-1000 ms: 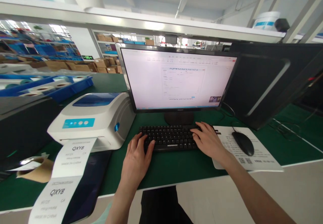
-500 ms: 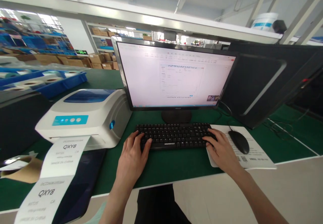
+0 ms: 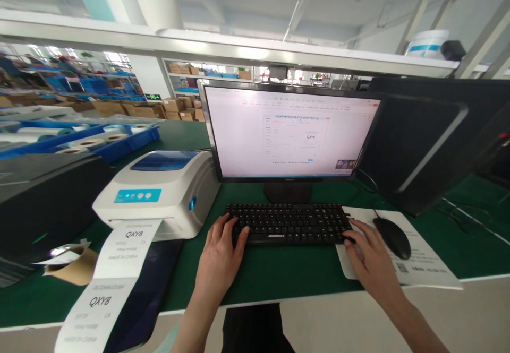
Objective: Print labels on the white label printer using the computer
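Note:
A black keyboard (image 3: 290,224) lies on the green tabletop below the monitor (image 3: 287,135). Over its left end, my left hand (image 3: 223,255) rests with the fingers apart on or just above the keys. My right hand (image 3: 372,260) is at the keyboard's right end, fingers spread at the number keys, its palm over the white sheet (image 3: 428,260). Beside it on that sheet sits a black mouse (image 3: 392,238), untouched. On the screen a dialog window shows a small label preview reading QXY8. Neither hand holds anything.
A white label printer (image 3: 159,194) stands left, a strip of printed labels (image 3: 107,289) hanging from it over a dark flat object (image 3: 153,289). A cardboard roll (image 3: 75,268) and blue trays of rolls (image 3: 131,140) are further left. A second black monitor (image 3: 422,140) stands right.
The view has shifted, so everything sits lower and further right. The label preview has appeared in the dialog window. My right hand has slid slightly toward the keyboard's right edge.

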Demonstrator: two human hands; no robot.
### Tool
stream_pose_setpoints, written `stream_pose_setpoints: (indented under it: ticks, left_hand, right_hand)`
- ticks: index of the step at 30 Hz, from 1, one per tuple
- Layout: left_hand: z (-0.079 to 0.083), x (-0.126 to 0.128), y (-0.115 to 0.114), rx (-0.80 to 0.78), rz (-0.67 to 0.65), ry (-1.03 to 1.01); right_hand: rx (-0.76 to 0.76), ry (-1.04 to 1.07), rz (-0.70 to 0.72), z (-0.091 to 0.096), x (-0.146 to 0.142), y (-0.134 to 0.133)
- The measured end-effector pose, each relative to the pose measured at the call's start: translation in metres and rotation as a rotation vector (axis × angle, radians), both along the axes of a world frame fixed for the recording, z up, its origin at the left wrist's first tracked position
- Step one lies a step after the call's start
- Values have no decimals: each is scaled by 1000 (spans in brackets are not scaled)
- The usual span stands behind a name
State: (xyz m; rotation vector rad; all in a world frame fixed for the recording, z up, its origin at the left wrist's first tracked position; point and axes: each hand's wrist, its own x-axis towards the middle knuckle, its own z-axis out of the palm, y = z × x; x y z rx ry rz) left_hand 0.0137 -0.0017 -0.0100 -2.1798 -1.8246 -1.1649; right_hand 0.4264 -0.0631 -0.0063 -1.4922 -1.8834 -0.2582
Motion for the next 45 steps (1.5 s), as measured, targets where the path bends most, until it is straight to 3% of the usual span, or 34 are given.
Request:
stream_pose_setpoints:
  ticks: [5, 8, 11, 27, 45]
  left_hand:
    - [1, 0, -1, -9, 1, -3]
    - [0, 0, -1, -11, 5, 1]
    - [-1, 0, 0, -13, 10, 2]
    - [-3, -2, 2, -21, 13, 17]
    - [-3, -2, 1, -11, 18, 35]
  right_hand:
    - [77, 17, -260, 2, 52, 11]
    - [93, -28, -319, -3, 93, 22]
    - [34, -52, -383, -10, 113, 27]
    - [-197, -109, -466, -20, 109, 22]
    - [-198, -102, -430, -22, 112, 22]
